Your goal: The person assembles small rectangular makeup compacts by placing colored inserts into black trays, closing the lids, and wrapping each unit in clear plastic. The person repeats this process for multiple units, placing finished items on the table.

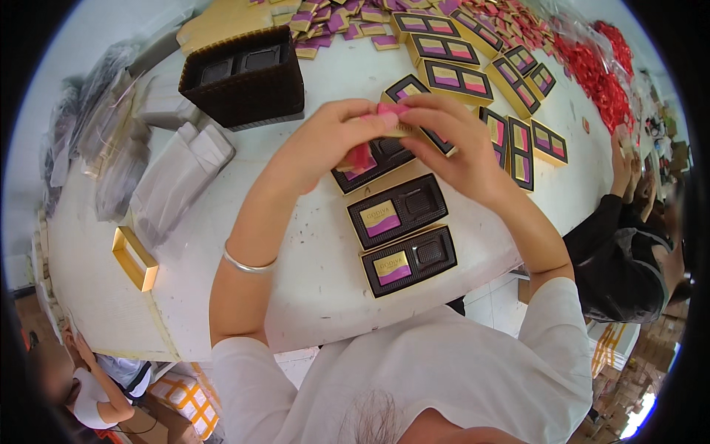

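Both of my hands meet above a column of gold boxes with black two-compartment trays. My left hand [314,144] is closed on small flat gold-and-pink wrapped squares; a pink one [359,157] shows under its fingers. The fingers of my right hand [466,152] pinch another gold-and-pink wrapped square [403,127] between the hands. Beneath them lies a box partly hidden by my hands. The middle box [421,200] and nearest box [430,251] each hold a gold-and-purple square on the left; their right compartments are bare.
Beyond my hands stand several filled boxes [456,81], with a heap of wrapped squares [355,18] behind. A stack of dark trays [251,92], plastic-wrapped sleeves [181,174] and a gold box frame [135,259] lie left. Red ribbon-like material [603,81] and co-workers are right; another person is lower left.
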The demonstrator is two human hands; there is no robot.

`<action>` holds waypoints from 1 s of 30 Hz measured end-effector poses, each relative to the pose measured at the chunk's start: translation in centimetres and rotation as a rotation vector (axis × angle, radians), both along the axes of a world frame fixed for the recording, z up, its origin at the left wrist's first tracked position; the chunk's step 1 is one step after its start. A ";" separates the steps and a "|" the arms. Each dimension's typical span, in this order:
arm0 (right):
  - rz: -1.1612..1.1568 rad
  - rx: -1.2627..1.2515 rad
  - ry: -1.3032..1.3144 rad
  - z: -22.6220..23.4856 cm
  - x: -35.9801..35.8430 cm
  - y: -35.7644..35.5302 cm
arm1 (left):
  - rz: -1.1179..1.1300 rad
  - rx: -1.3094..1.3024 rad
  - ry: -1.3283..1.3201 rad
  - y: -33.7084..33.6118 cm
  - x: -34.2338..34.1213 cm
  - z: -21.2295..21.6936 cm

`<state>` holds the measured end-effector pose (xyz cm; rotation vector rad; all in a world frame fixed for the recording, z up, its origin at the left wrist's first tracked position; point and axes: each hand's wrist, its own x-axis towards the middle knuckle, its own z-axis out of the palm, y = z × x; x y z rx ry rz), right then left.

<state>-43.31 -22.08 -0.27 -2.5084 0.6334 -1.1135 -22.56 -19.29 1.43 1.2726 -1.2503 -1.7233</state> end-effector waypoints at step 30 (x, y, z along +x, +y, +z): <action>0.118 0.332 0.426 -2.1 1.2 -1.9 | -0.116 -0.509 -1.156 2.7 0.0 -1.3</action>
